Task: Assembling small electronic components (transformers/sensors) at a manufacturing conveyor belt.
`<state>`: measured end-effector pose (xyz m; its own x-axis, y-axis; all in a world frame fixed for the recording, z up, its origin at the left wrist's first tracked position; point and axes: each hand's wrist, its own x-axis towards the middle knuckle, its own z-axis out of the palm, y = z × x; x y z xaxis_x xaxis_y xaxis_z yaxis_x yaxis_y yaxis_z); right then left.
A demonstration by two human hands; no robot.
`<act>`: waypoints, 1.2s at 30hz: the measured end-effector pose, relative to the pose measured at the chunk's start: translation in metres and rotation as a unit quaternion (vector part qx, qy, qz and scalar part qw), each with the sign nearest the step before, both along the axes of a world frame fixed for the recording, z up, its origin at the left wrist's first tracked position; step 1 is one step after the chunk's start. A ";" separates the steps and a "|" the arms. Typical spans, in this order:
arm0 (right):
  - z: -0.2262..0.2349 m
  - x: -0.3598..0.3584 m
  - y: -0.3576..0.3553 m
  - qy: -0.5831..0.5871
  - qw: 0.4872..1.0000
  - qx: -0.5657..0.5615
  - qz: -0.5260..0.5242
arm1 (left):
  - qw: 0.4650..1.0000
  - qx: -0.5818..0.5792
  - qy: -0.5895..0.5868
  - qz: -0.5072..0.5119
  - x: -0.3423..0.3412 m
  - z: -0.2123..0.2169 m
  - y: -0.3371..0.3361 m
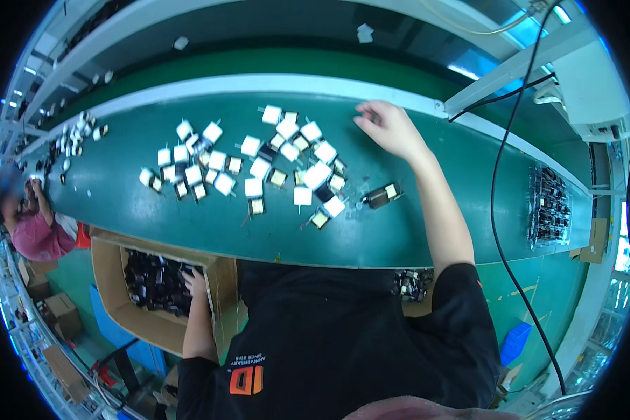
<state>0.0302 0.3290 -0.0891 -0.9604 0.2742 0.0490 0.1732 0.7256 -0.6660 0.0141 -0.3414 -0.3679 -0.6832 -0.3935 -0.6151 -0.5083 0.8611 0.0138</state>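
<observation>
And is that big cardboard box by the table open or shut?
Open: the cardboard box has no lid over it, black parts show inside, and the left hand is at them.

I have my right forearm [442, 203] stretched well forward, the right hand [388, 131] turned leftward, fingers loosely bent. My left forearm [200, 323] reaches less far; I can't make out the left hand's [195, 283] grip.

A black short-sleeved shirt [329, 329] bears an orange emblem [257, 379] beside small pale lettering [250, 360].
</observation>
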 end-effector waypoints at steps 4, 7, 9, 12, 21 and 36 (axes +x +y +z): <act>0.001 -0.031 -0.041 -0.111 0.989 -0.005 0.102 | 0.990 0.063 0.123 0.022 -0.009 -0.027 -0.013; -0.023 -0.017 -0.056 -0.077 0.993 0.046 0.071 | 0.986 0.039 0.149 -0.061 -0.013 0.012 0.007; -0.025 -0.013 -0.064 -0.077 0.993 0.062 0.063 | 0.977 0.136 0.166 0.007 -0.016 0.012 -0.003; -0.027 -0.005 -0.073 -0.084 0.994 -0.024 0.059 | 0.956 0.205 0.206 -0.025 -0.021 0.013 0.005; -0.050 0.035 -0.056 0.095 0.891 -0.396 -0.200 | 0.713 0.434 0.503 0.224 -0.031 0.192 0.059; -0.011 0.077 -0.083 0.174 0.646 -0.722 -0.177 | 0.513 0.811 0.222 -0.174 -0.004 0.351 0.277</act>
<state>0.1072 0.2463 -0.1000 -0.8241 0.4759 -0.3073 -0.1850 -0.7388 -0.6481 0.0101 -0.0646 -0.0165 -0.7526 0.5832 0.3056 0.0346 -0.4285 0.9029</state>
